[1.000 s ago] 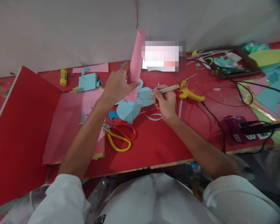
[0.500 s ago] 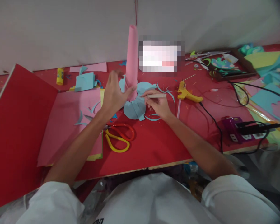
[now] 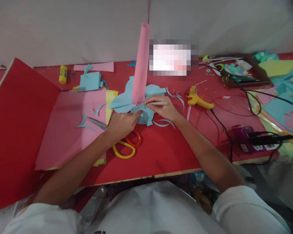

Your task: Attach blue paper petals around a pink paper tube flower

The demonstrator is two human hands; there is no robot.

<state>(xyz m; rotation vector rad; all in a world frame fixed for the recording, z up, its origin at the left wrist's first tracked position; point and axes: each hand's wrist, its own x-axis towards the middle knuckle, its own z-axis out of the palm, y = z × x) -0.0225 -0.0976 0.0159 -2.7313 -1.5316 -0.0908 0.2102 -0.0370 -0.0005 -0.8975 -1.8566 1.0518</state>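
Note:
A pink paper tube point(image 3: 140, 68) stands upright on the table, its base in the middle of a flower shape of blue paper petals point(image 3: 123, 99). My left hand point(image 3: 122, 125) rests at the front petal, index finger stretched onto the paper and the other fingers loosely bent, with nothing seen in it. In my right hand point(image 3: 166, 109) a pale pencil point(image 3: 159, 103) is pinched, its tip close to the tube's base. Scissors point(image 3: 124, 150) with one red and one yellow handle lie partly under my left hand and wrist.
Pink sheets point(image 3: 70, 130) and a red folder point(image 3: 19, 136) are at left, with a glue stick point(image 3: 62, 74) behind. A yellow glue gun point(image 3: 199, 100), its cord, a purple box point(image 3: 245, 139) and a tray point(image 3: 249, 84) occupy the right. Blue offcuts point(image 3: 164, 123) lie near the petals.
My left hand has let go of the pink tube and come down toward me onto the front petal. The tube stands by itself. My right hand stays by its base with the pencil.

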